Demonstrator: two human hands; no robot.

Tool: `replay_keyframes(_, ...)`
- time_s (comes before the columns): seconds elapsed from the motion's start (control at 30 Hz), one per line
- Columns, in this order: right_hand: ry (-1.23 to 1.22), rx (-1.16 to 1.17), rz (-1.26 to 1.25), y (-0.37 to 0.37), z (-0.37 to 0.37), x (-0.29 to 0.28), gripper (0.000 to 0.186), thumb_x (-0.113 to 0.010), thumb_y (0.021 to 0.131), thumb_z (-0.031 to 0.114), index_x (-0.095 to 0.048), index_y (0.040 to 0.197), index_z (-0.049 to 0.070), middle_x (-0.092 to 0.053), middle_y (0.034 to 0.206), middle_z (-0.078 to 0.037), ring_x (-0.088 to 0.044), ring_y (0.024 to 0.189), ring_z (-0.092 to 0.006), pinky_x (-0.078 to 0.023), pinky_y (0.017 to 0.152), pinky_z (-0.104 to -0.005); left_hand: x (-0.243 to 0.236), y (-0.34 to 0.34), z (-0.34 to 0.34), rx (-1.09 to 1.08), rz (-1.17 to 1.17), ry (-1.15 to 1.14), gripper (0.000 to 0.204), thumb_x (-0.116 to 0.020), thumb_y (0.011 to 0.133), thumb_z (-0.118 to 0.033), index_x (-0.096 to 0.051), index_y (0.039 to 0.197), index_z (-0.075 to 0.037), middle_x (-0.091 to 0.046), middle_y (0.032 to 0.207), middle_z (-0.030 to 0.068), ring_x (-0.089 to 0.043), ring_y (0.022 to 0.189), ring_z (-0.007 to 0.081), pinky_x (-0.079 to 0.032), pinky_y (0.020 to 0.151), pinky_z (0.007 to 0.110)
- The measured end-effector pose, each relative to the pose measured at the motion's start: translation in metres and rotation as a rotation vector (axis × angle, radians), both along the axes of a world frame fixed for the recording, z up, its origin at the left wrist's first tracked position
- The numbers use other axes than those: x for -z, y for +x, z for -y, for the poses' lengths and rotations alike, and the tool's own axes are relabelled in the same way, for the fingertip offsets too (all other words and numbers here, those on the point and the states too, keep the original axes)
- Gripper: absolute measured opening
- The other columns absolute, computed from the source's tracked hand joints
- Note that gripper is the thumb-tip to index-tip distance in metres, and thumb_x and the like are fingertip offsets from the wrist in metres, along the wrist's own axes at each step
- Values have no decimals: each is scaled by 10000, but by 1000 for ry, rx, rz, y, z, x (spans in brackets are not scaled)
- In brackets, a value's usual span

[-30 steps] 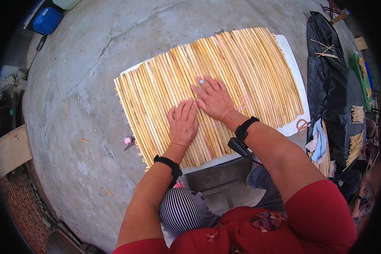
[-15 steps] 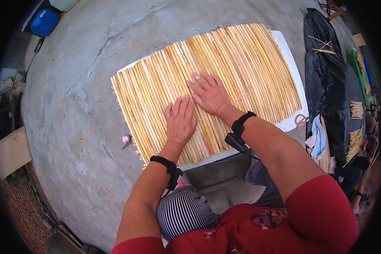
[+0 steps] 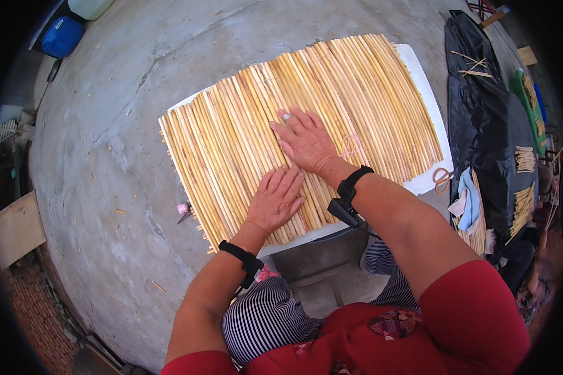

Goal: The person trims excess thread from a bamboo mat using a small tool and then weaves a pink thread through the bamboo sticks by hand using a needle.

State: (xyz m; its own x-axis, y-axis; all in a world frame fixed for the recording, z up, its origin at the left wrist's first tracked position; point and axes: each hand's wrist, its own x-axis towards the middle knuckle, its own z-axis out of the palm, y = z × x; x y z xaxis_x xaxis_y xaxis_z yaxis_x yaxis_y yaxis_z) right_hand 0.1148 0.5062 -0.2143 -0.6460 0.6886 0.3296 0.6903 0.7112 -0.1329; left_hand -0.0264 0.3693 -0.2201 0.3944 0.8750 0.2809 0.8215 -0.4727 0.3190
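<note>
A wide mat of pale yellow plant stalks (image 3: 381, 100), laid side by side, rests on a white board (image 3: 426, 87) in front of me. My left hand (image 3: 276, 199) lies flat on the stalks near the mat's front edge, fingers stretched forward. Farther up and to the right, my right hand (image 3: 306, 140) presses on the mat with its fingers spread, a ring on one of them. Neither hand grips anything. Loose pink string (image 3: 352, 147) lies on the stalks just right of my right hand.
Scissors with orange-brown handles (image 3: 442, 180) lie at the board's right corner. A small pink ball of string (image 3: 182, 208) sits left of the mat. To the right are black plastic sheeting (image 3: 472, 119), a light blue cloth (image 3: 468, 197) and stalk bundles (image 3: 522, 209). A blue container (image 3: 62, 36) stands far left.
My left hand has slid toward me and slightly right along the stalks. My right hand stays in nearly the same place on the mat.
</note>
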Motion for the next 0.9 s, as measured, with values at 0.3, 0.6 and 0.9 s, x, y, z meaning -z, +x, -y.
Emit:
replay_keyframes(0.3,-26,15,74,1,3,2,458,-486,983,366,-509,1417,221,-458,1498,-61,-333,1426,-249,-197,1179,-449,-1,-1,0,-4,-1,-16,605,-681,844,-288,-519,1377,-53,-500,1418,103,-441,1315,297,-303,1120,458)
replay_keyframes(0.6,-86,-13,-7,3,-3,1,448,-523,974,363,-533,1398,219,-479,1473,-55,-323,1427,-245,-209,1174,-461,1,-1,-2,-43,-97,69,538,-675,819,-229,-556,1319,-69,-528,1387,75,-459,1312,260,-317,1103,452)
replay_keyframes(0.9,-177,205,-90,8,78,9,465,-459,997,410,-542,1384,164,-477,1474,-87,-330,1419,-278,-195,1172,-488,8,-2,1,-51,-107,154,386,-645,842,-217,-627,1193,-58,-564,1293,105,-480,1289,267,-346,1079,463)
